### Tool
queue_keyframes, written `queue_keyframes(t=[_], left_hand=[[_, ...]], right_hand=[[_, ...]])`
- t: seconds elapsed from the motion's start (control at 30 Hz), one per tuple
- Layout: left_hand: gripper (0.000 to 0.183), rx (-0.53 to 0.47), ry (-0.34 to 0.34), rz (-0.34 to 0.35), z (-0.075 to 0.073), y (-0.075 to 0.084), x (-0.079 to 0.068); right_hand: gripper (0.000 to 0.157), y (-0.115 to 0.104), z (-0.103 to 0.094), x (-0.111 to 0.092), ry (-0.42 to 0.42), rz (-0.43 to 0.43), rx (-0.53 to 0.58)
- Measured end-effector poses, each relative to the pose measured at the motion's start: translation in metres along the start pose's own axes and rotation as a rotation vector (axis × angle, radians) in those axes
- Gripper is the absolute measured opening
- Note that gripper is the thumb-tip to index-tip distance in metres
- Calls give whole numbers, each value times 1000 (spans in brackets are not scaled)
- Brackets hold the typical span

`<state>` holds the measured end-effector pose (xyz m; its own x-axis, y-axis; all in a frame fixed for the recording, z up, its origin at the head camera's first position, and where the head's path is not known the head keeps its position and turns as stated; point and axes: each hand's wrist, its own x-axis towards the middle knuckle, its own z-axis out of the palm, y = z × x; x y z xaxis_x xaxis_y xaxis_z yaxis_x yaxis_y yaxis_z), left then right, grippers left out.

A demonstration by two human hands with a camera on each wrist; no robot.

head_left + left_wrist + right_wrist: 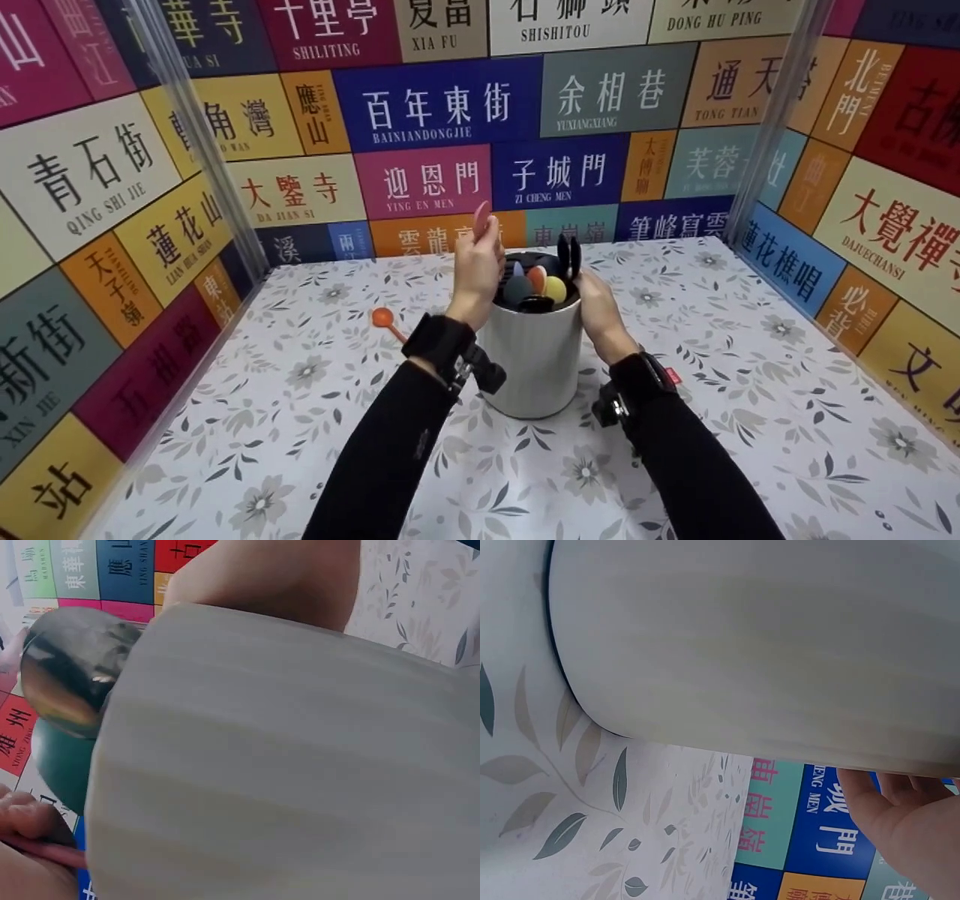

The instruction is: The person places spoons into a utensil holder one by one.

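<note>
A pale ribbed utensil holder (529,364) stands upright on the table, packed with utensils. My left hand (478,277) grips a pink utensil (481,219) at the holder's left rim. In the left wrist view its thin pink stick (49,849) runs down behind the rim; its lower end is hidden. My right hand (602,311) holds the right side of the holder, fingers curving round behind it in the right wrist view. Among the utensils are yellow (555,289), dark grey (517,289) and black (570,256) ends, plus a shiny round metal one (71,675).
An orange spoon (382,317) lies on the table left of the holder, its handle partly behind my left wrist. A floral cloth (315,427) covers the table. Walls of coloured name panels (435,105) stand behind and at both sides.
</note>
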<state>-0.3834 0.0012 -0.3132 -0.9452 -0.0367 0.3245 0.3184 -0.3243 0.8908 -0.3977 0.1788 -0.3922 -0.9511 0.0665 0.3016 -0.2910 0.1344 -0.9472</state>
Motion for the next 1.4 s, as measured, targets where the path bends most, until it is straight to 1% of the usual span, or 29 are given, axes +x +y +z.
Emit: queue_keyframes(t=[0.07,0.17,0.23,0.3,0.43,0.53,0.6,0.67,0.73,0.8,0.9,0.97,1.03,1.1,1.17,1.27,1.33,1.4], left_hand=[[48,76,10,-14,2,-3,-1],[48,204,23,-8,3,-6,-1],[46,267,33,8,3,-7,-2],[46,322,23,36,4,-7,-2],[44,484,-9,102,5,-8,-2],[35,599,0,154,5,-11,-3],[32,643,19,183,4,-13,-3],[32,671,30,202,3,-14,-3],[33,686,30,207,2,-15,-3],[38,688,21,192,1,-14,-3],[53,684,4,155,-1,-15,-3],[57,681,-1,139,-4,-16,-3],[59,676,-4,126,-7,-17,-4],[59,657,-7,127,-12,-19,-4],[59,602,-13,118,-15,-22,-4],[58,578,-14,113,-21,-25,-2],[57,572,-10,111,-25,-26,0],[57,608,0,117,-30,-28,1]], right_hand=[[44,0,0,0,8,-1,7],[44,0,1,0,-1,5,15],[44,0,2,0,-11,13,26],[42,0,2,0,-5,18,34],[38,-1,3,-1,12,28,48],[40,-1,3,-1,7,28,45],[42,-1,3,0,5,26,34],[43,0,4,0,4,20,27],[43,0,4,0,9,17,18],[43,-1,3,0,13,13,17],[43,0,2,0,13,14,20],[44,1,2,0,7,19,21],[45,2,2,0,2,21,25],[45,2,2,-1,-4,24,26],[44,1,2,-1,-5,20,23],[42,0,2,-1,1,11,14],[39,-1,2,-1,4,15,15],[37,-1,2,0,5,21,22]])
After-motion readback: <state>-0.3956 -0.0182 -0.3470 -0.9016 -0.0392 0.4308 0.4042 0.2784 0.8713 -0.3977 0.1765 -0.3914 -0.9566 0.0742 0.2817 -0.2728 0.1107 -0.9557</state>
